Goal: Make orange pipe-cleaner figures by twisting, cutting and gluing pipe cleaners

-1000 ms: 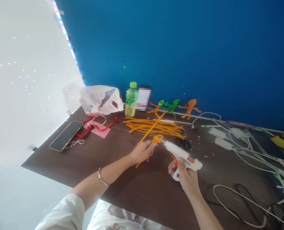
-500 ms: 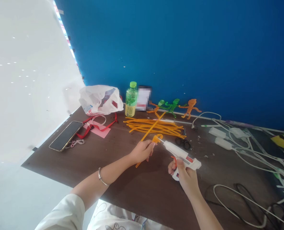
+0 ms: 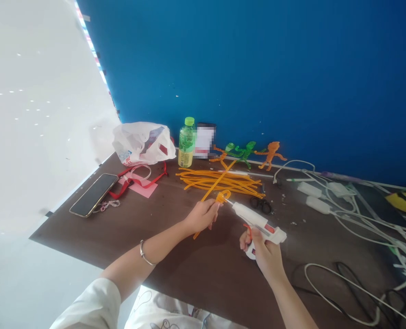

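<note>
My left hand (image 3: 203, 215) is closed on an orange pipe cleaner (image 3: 224, 196), coiled and looped at its upper end. A long straight orange stem (image 3: 213, 186) passes behind or through that hand, slanting up to the right. My right hand (image 3: 263, 250) is wrapped round the handle of a white glue gun (image 3: 257, 218), its fingers at the orange trigger. The gun's nozzle points up left and meets or nearly meets the orange loop. Just beyond lies a pile of orange pipe cleaners (image 3: 239, 183) on the dark table (image 3: 148, 246).
At the back stand a green-capped bottle (image 3: 187, 144), a white plastic bag (image 3: 141, 142) and small figures, one green (image 3: 247, 153), one orange (image 3: 271, 154). A phone (image 3: 93, 194) lies left beside red ribbon (image 3: 151, 184). Black scissors handles (image 3: 265, 206) and white cables (image 3: 360, 219) are to the right.
The orange loop has tilted and shifted slightly in my left hand. The glue gun stays close to it, with hardly any movement.
</note>
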A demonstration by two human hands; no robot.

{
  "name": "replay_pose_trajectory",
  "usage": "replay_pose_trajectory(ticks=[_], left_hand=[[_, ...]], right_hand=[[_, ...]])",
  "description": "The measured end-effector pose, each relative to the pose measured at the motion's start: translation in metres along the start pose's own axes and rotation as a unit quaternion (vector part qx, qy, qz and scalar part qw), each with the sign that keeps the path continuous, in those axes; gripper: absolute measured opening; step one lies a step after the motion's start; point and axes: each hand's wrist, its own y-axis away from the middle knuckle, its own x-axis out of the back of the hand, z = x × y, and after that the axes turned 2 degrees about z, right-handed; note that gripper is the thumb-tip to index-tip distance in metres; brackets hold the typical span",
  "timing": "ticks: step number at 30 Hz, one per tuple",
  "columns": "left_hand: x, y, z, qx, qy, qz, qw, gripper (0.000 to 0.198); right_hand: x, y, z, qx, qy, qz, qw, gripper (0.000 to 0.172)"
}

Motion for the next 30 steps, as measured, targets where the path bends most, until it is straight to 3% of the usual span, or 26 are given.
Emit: replay_pose_trajectory(ticks=[13, 15, 17, 19, 21, 23, 25, 28, 30], left_hand=[[-0.001, -0.003, -0.003, -0.003, 0.023, 0.038, 0.999, 0.042], [-0.001, -0.005, -0.005, -0.003, 0.051, 0.05, 0.997, 0.042], [0.001, -0.007, -0.007, -0.007, 0.077, 0.077, 0.994, 0.042], [0.005, -0.011, -0.009, -0.01, 0.094, 0.13, 0.987, 0.041], [0.012, -0.015, -0.009, -0.015, 0.106, 0.199, 0.974, 0.04], [0.021, -0.02, -0.009, -0.018, 0.13, 0.257, 0.957, 0.039], [0.03, -0.025, -0.01, -0.018, 0.159, 0.296, 0.942, 0.038], [0.038, -0.031, -0.013, -0.02, 0.173, 0.332, 0.927, 0.038], [0.039, -0.033, -0.016, -0.027, 0.162, 0.344, 0.925, 0.038]], right_hand=[[0.005, 0.0, 0.004, -0.056, -0.059, -0.013, 0.997, 0.041], [0.01, -0.002, 0.003, -0.057, -0.016, -0.002, 0.998, 0.039], [0.019, -0.006, 0.001, -0.049, 0.094, 0.038, 0.994, 0.039], [0.033, -0.012, -0.002, -0.043, 0.257, 0.09, 0.961, 0.037], [0.053, -0.019, -0.002, -0.06, 0.408, 0.124, 0.902, 0.04], [0.078, -0.025, 0.004, -0.112, 0.495, 0.131, 0.851, 0.053], [0.102, -0.029, 0.014, -0.143, 0.534, 0.126, 0.824, 0.066], [0.118, -0.035, 0.024, -0.102, 0.586, 0.121, 0.794, 0.065], [0.103, -0.041, 0.021, -0.01, 0.617, 0.122, 0.777, 0.049]])
